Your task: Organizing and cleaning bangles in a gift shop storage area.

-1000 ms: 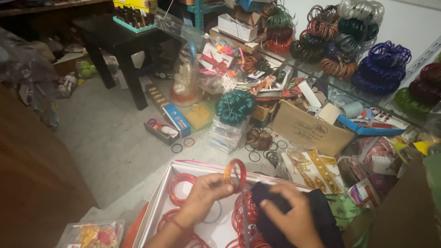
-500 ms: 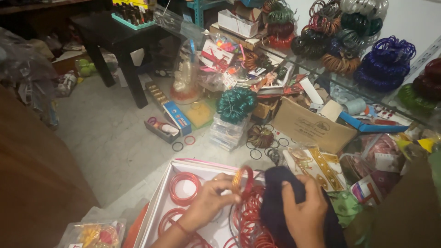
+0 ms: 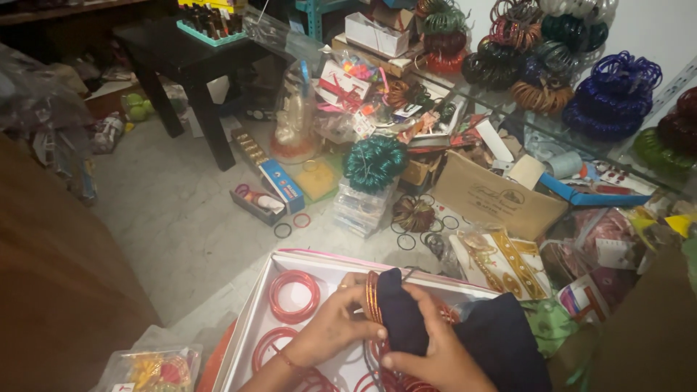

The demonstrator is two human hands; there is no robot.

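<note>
A small stack of red-and-gold bangles (image 3: 373, 296) was pinched upright above the white box (image 3: 250, 319) by the left hand (image 3: 330, 328); a dark cloth (image 3: 406, 319) was gripped against it by the right hand (image 3: 428, 356). The rings were judged light, rigid and brittle, best held by their rims.

Under the hands (image 3: 377, 334) lay an open white box (image 3: 250, 319) with a pink rim. Just left of them sat a clear plastic packet (image 3: 145, 366). Well ahead on the floor lay a long blue carton (image 3: 279, 185), and ahead to the right a tan printed pouch (image 3: 497, 199) and a flat blue box (image 3: 581, 196).
</note>
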